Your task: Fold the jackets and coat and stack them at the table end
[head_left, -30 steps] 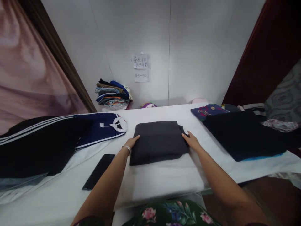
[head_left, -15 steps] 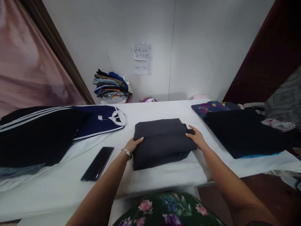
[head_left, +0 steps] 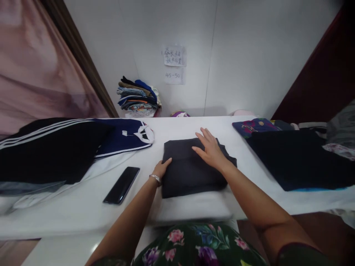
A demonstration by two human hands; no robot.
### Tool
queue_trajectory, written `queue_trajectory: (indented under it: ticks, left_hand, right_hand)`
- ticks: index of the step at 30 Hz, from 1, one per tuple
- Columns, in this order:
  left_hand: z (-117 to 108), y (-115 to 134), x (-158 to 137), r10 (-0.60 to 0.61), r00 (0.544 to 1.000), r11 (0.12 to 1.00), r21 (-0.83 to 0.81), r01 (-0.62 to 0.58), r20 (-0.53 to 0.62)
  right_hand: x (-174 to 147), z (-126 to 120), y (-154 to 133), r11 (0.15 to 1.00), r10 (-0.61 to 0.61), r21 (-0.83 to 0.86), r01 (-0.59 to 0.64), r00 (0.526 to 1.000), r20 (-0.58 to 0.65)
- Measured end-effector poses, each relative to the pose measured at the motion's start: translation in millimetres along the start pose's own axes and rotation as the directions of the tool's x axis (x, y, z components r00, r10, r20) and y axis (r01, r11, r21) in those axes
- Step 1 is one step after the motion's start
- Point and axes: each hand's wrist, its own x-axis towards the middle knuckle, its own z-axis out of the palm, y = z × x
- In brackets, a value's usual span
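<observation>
Dark garment: the folded dark garment (head_left: 184, 173) lies flat on the white-covered table (head_left: 191, 127), in front of the person, with a few uneven edges sticking out on its right side.
Left hand: the left hand (head_left: 162, 169) is at the garment's left edge, thumb on top of the cloth; the other fingers are hidden, so I cannot tell whether they close on it.
Right hand: the right hand (head_left: 210, 149) is over the garment's right half, fingers spread wide apart and gripping nothing.
Left wrist: a silver-coloured bracelet (head_left: 155, 179).
Phone: a dark phone (head_left: 121, 185) lies left of the garment, near the left forearm.
Left side: a black garment with white stripes (head_left: 55, 155) partly covers a navy garment with a white collar (head_left: 122, 138).
Right side: a black garment (head_left: 299, 159) lies beside a patterned purple-blue cloth (head_left: 251, 126).
Wall side: a stack of folded clothes (head_left: 138, 98).
</observation>
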Motion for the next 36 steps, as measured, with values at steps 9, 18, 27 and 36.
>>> queue_trajectory:
  ticks: [9, 18, 27, 36]
  left_hand:
    - [7, -4, -9, 0.098, 0.993, 0.993, 0.074, -0.093, -0.062]
    - [7, -8, -9, 0.132, 0.991, 0.985, 0.116, -0.128, -0.032]
    - [5, -4, -11, 0.137, 0.989, 0.984, 0.125, -0.128, -0.063]
    - [4, -6, -13, 0.132, 0.989, 0.989, 0.071, -0.128, -0.06]
  right_hand:
    - [16, 70, 108, 0.88, 0.474, -0.261, -0.398, 0.784, 0.402]
    - [7, 81, 128, 0.868, 0.494, -0.283, -0.407, 0.758, 0.426]
    - [52, 79, 100, 0.936, 0.347, -0.215, -0.28, 0.84, 0.417]
    - [80, 96, 104, 0.968, 0.25, -0.149, -0.202, 0.803, 0.54]
